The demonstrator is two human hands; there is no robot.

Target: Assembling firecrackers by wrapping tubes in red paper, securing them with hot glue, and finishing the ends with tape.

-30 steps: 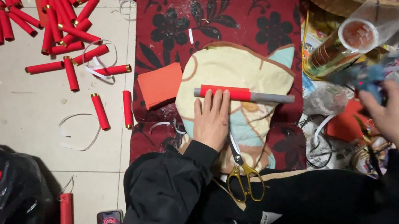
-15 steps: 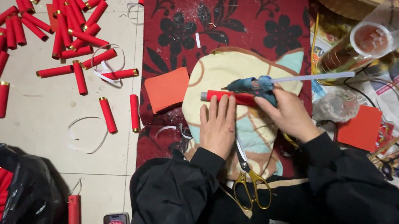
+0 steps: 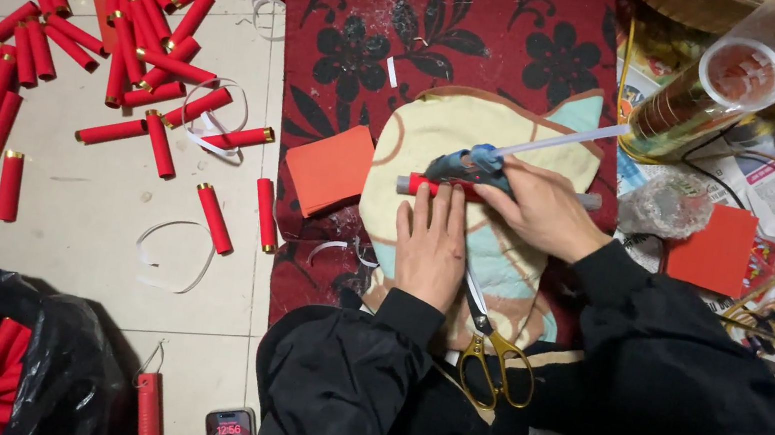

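Red paper covers the short tube (image 3: 440,188) at the centre of this head-camera view, a firecracker-shaped roll lying on its side on a cream and pale-blue cushion pad (image 3: 440,129). Its long axis runs straight across, left to right, and a grey rod sticks out of its right end, beyond the right hand.

The left hand (image 3: 431,244) lies flat just below the tube, palm down, fingers pressed together and pointing away from the body, their tips touching the tube's near side and pinning it to the pad. The tube therefore sits directly ahead of these fingertips, crosswise to them.

The right hand (image 3: 538,208) comes in from the right and is closed around the handle of a blue glue gun (image 3: 463,166). The gun sits on the far side of the tube, its nozzle pointing left and down toward the tube's top near the left end; whether the tip actually touches the paper is hard to tell. A pale glue stick (image 3: 560,141) angles up and away behind the gun.

Both hands are at the tube, the left from below, the right from above.

Close to the left wrist, toward the body, lie scissors with gold handles (image 3: 496,364). To the left of the left hand is an orange-red paper square (image 3: 329,169), and farther left, many finished red tubes (image 3: 122,19) are scattered on the tiled floor.
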